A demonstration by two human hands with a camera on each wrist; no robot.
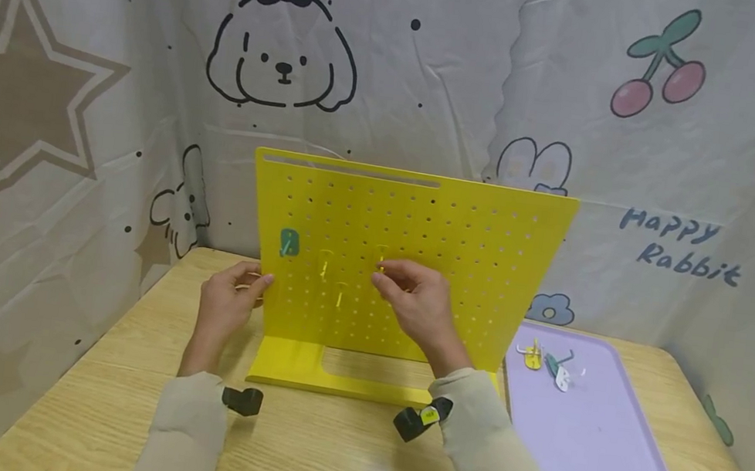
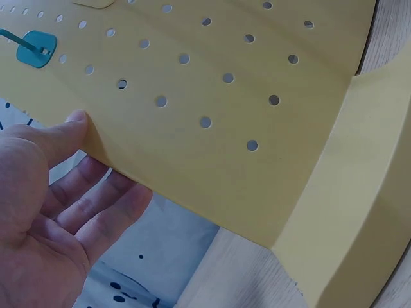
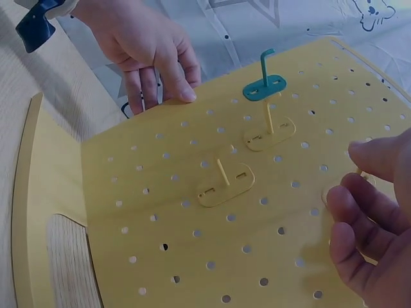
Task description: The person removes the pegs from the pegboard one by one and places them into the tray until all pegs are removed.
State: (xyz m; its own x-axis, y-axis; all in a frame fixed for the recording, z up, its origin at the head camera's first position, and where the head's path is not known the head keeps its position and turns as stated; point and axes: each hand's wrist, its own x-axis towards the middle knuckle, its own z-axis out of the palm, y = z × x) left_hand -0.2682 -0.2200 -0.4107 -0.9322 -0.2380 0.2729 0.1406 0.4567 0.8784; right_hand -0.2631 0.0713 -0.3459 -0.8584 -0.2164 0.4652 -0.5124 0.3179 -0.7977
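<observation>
A yellow pegboard [image 1: 508, 197] stands upright on its flanged base. The left hand [image 1: 226, 300] grips the board's left edge, thumb on the front face and the other fingers behind it, as the left wrist view shows. At the board's middle, the right hand [image 1: 420, 302] pinches a yellow hook [image 1: 382, 252] between thumb and fingers; its back plate lies against the board, mostly hidden by the fingers. Left of that hand sit two more yellow hooks, an upper hook [image 1: 325, 267] and a lower hook [image 1: 339, 299]. A green hook [image 1: 289, 242] is mounted near the left edge.
To the right of the board lies a lilac tray [image 1: 593, 454]. On it are a yellow hook [image 1: 533, 357], a green hook [image 1: 552, 366], a white hook plate [image 1: 562, 379] and a clear piece. A wooden table [image 1: 318, 446] carries everything, with a patterned curtain [image 1: 432, 63] behind.
</observation>
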